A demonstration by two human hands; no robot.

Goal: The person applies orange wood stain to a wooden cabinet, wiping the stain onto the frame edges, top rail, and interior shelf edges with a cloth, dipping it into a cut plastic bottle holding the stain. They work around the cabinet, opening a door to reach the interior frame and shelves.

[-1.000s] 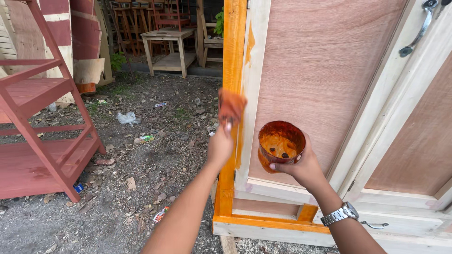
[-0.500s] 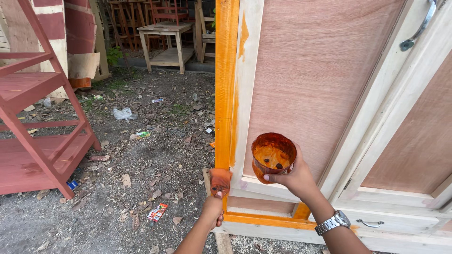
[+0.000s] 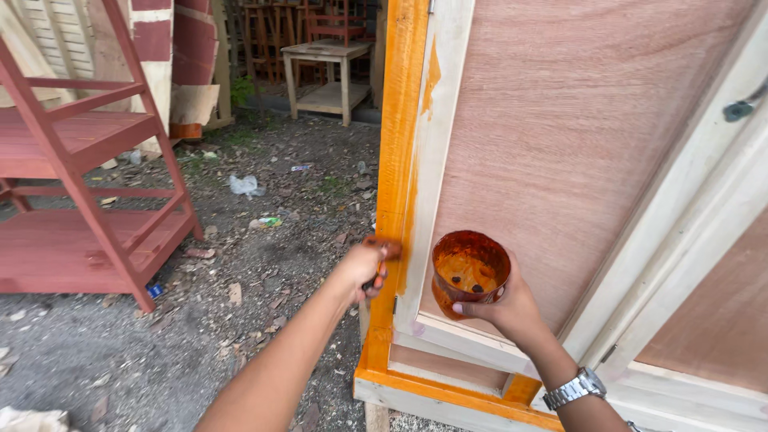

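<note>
Door frame (image 3: 394, 160) edge under left hand (image 3: 364, 268); open ground (image 3: 240, 264) lies leftward.

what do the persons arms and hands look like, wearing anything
Both arms are bare, with no sleeves and no gloves in view. The right hand has a silver metal link watch on its wrist. The left hand and its forearm carry nothing: no watch, band or ring that can be seen.
</note>
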